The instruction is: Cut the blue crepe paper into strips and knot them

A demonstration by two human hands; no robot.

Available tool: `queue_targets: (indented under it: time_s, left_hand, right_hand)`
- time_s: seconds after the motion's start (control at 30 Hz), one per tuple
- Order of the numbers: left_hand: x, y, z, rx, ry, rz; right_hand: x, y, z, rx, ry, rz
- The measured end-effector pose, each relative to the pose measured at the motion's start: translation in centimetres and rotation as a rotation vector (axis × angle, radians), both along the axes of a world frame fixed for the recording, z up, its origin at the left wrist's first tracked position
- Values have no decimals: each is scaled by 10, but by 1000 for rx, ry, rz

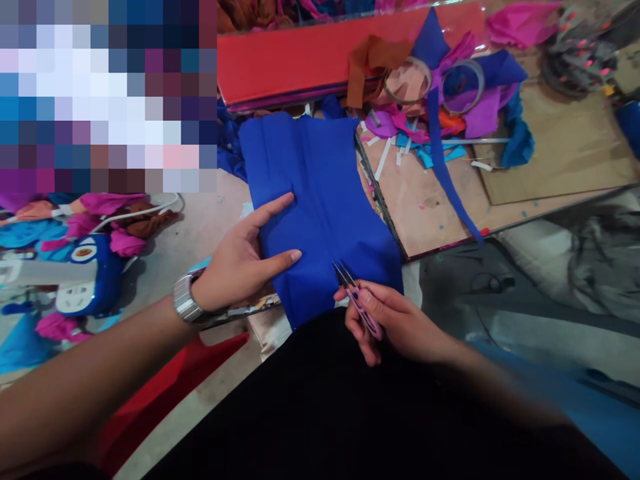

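A piece of blue fabric [325,180] lies over the edge of the work surface, its near end hanging down by my lap. My left hand [245,257] rests on its left side, thumb and index finger stretched apart, with a metal-banded watch on the wrist. In my right hand [390,317] is a small pair of pink-handled thread snips [363,310]. Their two dark, pointed blades stand slightly apart over the lower part of the fabric. My right fingers are curled round the handles.
Rolls of tape [463,87] and coloured scraps lie at the back right, near a brown board [555,147]. A long red stack [300,57] runs along the back. A blue and white power strip [87,280] sits among scraps at the left.
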State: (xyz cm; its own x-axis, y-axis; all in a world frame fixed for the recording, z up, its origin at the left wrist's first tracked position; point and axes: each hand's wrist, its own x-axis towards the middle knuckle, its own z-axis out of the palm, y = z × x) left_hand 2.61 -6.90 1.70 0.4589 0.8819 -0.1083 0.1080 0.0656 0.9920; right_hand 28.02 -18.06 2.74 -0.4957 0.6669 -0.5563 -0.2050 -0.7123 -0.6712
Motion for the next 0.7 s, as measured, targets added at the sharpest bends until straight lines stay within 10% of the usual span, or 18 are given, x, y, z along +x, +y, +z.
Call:
queue_targets:
  time_s: [0.7]
  left_hand:
    - [1,-6,8,56,-2,-11]
  right_hand:
    - [-14,-2,-5,39,68,-116]
